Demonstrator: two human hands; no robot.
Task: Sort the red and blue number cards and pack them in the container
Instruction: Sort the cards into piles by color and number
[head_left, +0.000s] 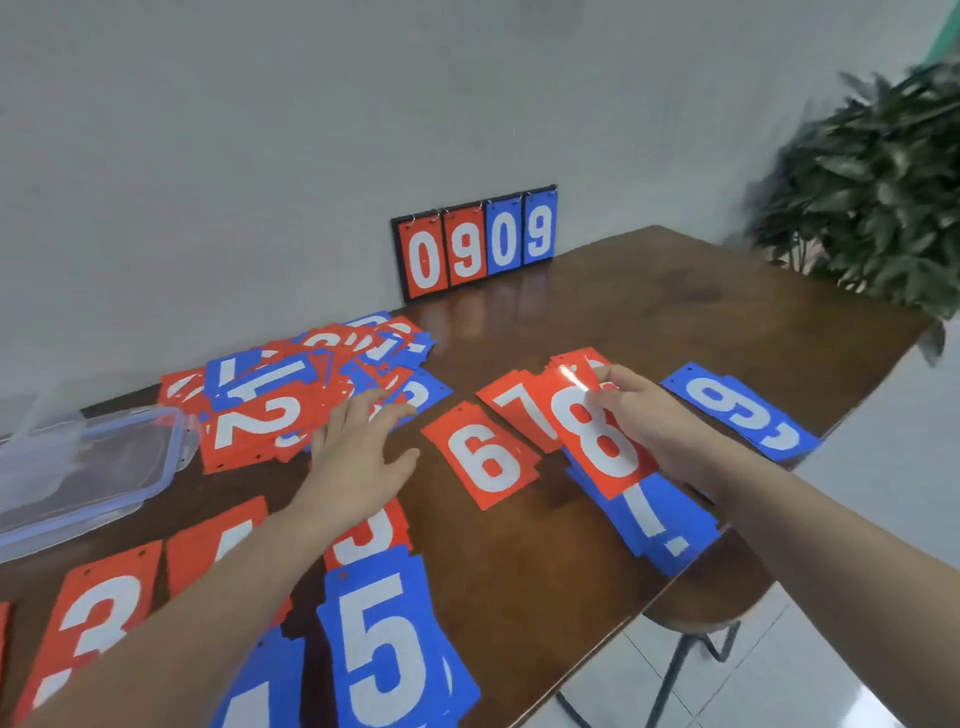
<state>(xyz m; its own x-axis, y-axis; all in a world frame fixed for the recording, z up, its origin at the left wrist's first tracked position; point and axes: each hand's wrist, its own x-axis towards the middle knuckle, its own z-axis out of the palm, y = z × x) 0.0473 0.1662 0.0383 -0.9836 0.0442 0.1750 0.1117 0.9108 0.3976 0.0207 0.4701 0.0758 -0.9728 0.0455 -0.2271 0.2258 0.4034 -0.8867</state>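
Observation:
Red and blue number cards cover a dark wooden table (597, 332). My right hand (660, 431) pinches a red 8 card (592, 431), lifted and tilted above a red 7 (519, 410) and a blue stack (654, 519). My left hand (358, 457) reaches with straight fingers toward a mixed pile (291, 384) of red and blue cards, its fingertips at the pile's edge. A red 6 (488, 457) lies between my hands. Near me lie a blue 5 (389, 639), a red 5 (371, 535) and a red 3 (98, 618). A clear plastic container (78, 467) sits at the left.
A flip scoreboard (478, 241) reading 0909 leans against the grey wall at the back. Blue cards showing 9 (737, 410) lie near the table's right edge. A leafy plant (883, 192) stands beyond the far right corner. A stool (701, 608) shows under the right edge.

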